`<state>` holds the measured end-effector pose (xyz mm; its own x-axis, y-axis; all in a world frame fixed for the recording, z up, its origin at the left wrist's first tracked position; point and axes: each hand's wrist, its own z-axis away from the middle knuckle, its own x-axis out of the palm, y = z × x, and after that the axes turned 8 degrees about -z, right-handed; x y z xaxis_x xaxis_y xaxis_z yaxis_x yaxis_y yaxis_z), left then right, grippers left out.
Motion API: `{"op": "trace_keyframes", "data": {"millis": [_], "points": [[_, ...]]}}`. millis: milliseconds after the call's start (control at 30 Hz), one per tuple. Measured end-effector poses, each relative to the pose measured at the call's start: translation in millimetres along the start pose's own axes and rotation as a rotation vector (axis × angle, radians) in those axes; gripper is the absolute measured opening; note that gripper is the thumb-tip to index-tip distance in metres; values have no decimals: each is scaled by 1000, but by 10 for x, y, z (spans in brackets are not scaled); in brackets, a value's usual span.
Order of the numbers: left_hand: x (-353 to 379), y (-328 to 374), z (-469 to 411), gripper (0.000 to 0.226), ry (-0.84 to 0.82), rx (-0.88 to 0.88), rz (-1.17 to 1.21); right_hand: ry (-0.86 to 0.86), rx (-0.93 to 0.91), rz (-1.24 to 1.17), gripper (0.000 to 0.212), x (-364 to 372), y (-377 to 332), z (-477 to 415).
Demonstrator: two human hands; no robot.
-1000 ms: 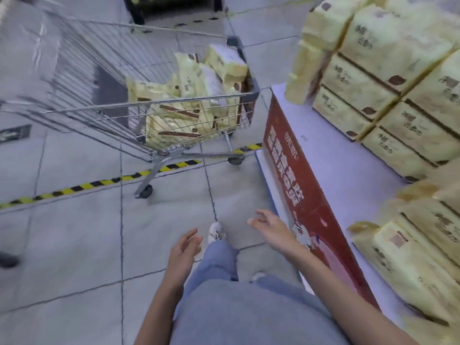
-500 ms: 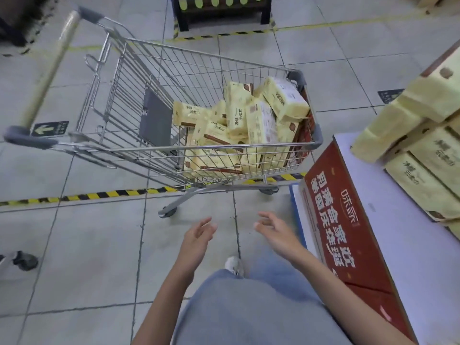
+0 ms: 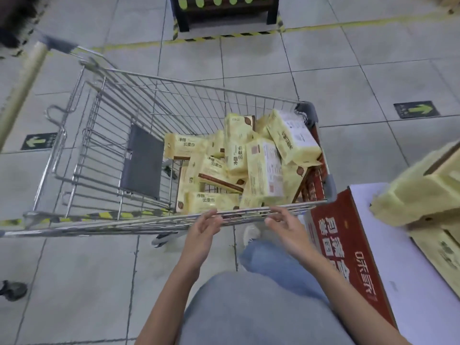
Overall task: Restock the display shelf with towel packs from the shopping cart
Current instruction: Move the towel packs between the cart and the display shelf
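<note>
Two empty hands (image 3: 245, 229) at cart rim (image 3: 174, 220); packs (image 3: 249, 160) behind.

Empty hands (image 3: 245, 229) at cart (image 3: 104, 135), towel packs (image 3: 239, 160)

Towel packs (image 3: 249, 165) in cart (image 3: 104, 135), display shelf (image 3: 403, 265) to its right.

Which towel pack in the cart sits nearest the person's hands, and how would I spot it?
Find the wire shopping cart and follow its near rim to the two open hands. Just behind the left hand lies a yellow towel pack, flat on its side, lowest of the heap, while its neighbours lean or stand on end.
</note>
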<state>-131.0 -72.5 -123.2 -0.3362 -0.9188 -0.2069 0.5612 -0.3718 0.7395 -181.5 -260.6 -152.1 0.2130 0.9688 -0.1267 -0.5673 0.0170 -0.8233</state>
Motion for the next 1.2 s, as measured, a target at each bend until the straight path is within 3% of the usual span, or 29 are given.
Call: {"op": "trace_keyframes", "data": {"millis": [133, 300, 433, 633, 900, 1200], "points": [[117, 508, -433, 27, 36, 0, 3, 86, -85, 65, 44, -307, -434, -536], [454, 925, -1173, 41, 38, -11, -116, 229, -135, 229, 53, -664, -772, -1317], [843, 993, -1706, 61, 11, -137, -207, 280, -138, 425, 66, -833, -768, -1923], [1353, 849, -2281, 56, -31, -229, -260, 267, -83, 719, 83, -896, -543, -2581], [1476, 519, -2673, 88, -13, -286, -304, 425, 12, 692, 96, -958, -484, -3011], [1426, 530, -2667, 80, 0, -304, -410, 412, 86, 664, 103, -968, -549, -3080]]}}
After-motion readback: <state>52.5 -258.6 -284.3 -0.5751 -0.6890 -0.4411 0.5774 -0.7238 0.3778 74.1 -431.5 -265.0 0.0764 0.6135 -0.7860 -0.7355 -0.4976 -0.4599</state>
